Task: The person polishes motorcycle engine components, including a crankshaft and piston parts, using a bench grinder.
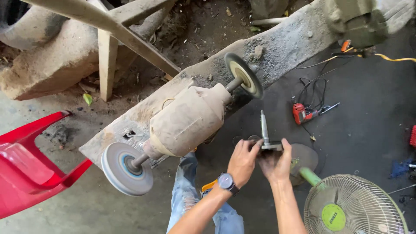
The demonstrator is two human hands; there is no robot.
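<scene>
Even, soft daylight, brightest at the far left; shadows faint, focus sharp, slight wide-angle bending at edges.

Floor (368, 130): drill (302, 114) (red), fan (353, 208).

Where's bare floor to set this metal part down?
Bare dark floor lies right of the hands, between the red drill and the fan. Pale concrete between the red chair and the grinder's grey wheel is free too. Behind the bench grinder it's crowded with rubble.
</scene>
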